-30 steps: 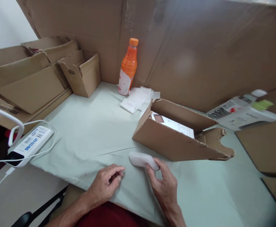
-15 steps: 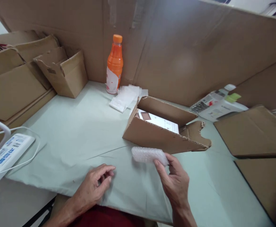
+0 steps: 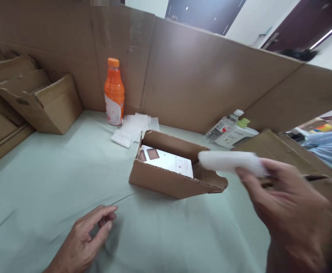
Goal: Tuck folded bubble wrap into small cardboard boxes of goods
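Note:
A bubble-wrapped item [image 3: 230,161], whitish and rolled long, is pinched in my right hand [image 3: 291,204]; what the wrap contains is hidden. It is raised near the right end of an open cardboard box [image 3: 160,180], and motion blurs both hand and wrap. Inside the box lies a white printed carton [image 3: 168,163] with brown squares on it. My left hand [image 3: 90,235] hovers or rests over the pale green cloth at lower left, thumb and fingers apart and slightly curled, holding nothing.
An orange drink bottle [image 3: 114,93] stands by the cardboard wall, with clear plastic bags [image 3: 131,129] beside it. At the right lean a clear water bottle [image 3: 222,127] and a white pouch with a green cap [image 3: 235,136]. Cardboard bins [image 3: 54,102] stand left; a person's blue sleeve [image 3: 329,146] shows far right.
My right hand has lifted the bubble-wrapped item up and to the right. The view has turned rightward, bringing in the area beyond the wall. My left hand keeps its loose, open pose.

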Motion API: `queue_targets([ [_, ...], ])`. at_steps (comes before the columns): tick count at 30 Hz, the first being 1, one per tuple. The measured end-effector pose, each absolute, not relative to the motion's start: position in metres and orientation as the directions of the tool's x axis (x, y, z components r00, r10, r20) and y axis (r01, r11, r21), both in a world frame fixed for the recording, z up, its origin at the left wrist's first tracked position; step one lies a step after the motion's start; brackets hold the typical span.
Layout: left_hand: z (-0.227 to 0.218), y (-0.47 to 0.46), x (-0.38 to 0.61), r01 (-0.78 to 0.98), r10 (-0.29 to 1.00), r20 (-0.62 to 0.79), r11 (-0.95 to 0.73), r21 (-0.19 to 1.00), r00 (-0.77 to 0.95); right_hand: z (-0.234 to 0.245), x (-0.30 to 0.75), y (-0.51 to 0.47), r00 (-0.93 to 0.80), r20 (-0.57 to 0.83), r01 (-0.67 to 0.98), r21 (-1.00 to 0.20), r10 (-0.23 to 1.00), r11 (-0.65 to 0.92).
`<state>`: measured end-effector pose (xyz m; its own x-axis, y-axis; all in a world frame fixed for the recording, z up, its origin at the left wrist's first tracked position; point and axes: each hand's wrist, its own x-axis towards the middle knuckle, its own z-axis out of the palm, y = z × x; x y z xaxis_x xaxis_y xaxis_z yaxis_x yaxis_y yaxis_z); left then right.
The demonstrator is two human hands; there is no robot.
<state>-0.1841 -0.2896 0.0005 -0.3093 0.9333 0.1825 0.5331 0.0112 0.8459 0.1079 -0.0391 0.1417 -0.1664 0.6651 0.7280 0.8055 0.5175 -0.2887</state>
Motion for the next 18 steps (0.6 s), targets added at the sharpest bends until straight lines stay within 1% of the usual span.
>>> queue_targets([
  [2,-0.001,-0.282,-0.183,0.532,0.936,0.172,0.018,0.847,-0.306,0.148,0.107,-0.034,-0.340,0.538,0.853,-0.168,0.771,0.494],
  [3,-0.003,-0.278,-0.182,0.529,0.939,0.167,0.018,0.849,-0.300,0.151,0.107,-0.032,-0.393,0.453,0.866,-0.110,0.800,0.487],
  [4,-0.004,-0.274,-0.181,0.525,0.945,0.155,0.020,0.851,-0.289,0.156,0.106,-0.030,-0.424,0.403,0.874,-0.054,0.811,0.483],
  [5,-0.004,-0.270,-0.179,0.523,0.952,0.141,0.023,0.852,-0.273,0.160,0.106,-0.029,-0.448,0.383,0.873,-0.006,0.808,0.487],
  [7,-0.003,-0.262,-0.177,0.531,0.961,0.141,0.008,0.847,-0.239,0.171,0.105,-0.028,-0.482,0.397,0.861,0.049,0.781,0.507],
  [9,0.000,-0.254,-0.176,0.550,0.961,0.172,-0.027,0.835,-0.214,0.182,0.101,-0.026,-0.488,0.405,0.863,0.093,0.773,0.496],
  [10,0.003,-0.251,-0.175,0.558,0.959,0.194,-0.046,0.828,-0.208,0.186,0.098,-0.025,-0.487,0.375,0.869,0.116,0.789,0.482],
  [13,0.012,-0.240,-0.172,0.564,0.952,0.231,-0.081,0.822,-0.200,0.189,0.085,-0.017,-0.478,0.154,0.874,0.183,0.865,0.451],
  [15,0.017,-0.234,-0.170,0.553,0.953,0.226,-0.080,0.830,-0.202,0.187,0.079,-0.012,-0.444,0.051,0.874,0.243,0.895,0.420],
  [18,0.023,-0.228,-0.166,0.547,0.957,0.216,-0.078,0.834,-0.193,0.187,0.078,-0.008,-0.422,0.040,0.860,0.334,0.906,0.386],
])
